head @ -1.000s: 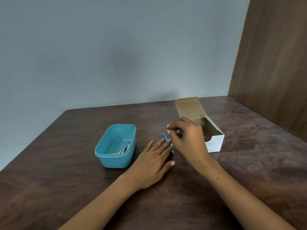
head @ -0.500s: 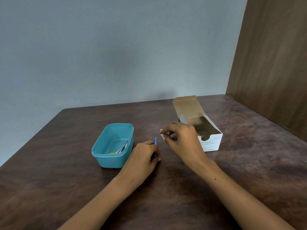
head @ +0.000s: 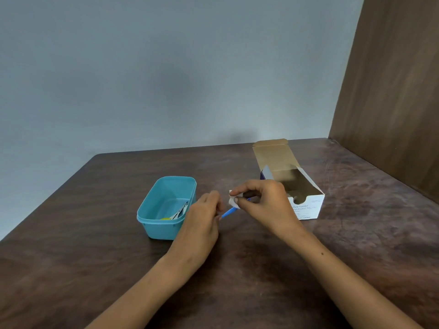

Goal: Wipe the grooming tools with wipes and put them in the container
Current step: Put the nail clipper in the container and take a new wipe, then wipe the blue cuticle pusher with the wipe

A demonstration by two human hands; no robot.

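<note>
Head view, looking down at a dark wood-grain table [head: 356, 245]. Two bare hands meet near centre. Left hand [head: 202, 222] grips one end of a thin blue tool [head: 228, 213], fingers curled round it; the tool slants up toward 2 o'clock. Right hand [head: 263, 205] pinches a small white wipe [head: 232, 201] between thumb and fingers, wrapped over the tool's far end. Tool is held off the table, just right of the container.

Teal plastic container [head: 164, 230] sits at 9 o'clock from the hands, lid off. Inside: a metal tool w/ dark grips [head: 181, 210] and something yellow [head: 165, 218], too small to name. At 3 o'clock from the hands, touching distance behind the right hand, an open white cardboard swab box [head: 308, 205], flap up.

Handling, as a guess: blue tool looks light, stiff, narrow & smooth plastic, so prob. slippery once damp. Best held firmly at the bare end w/ left hand while wipe slides along the rest. Wipe is soft, limp, needs a pinch to stay on.
</note>
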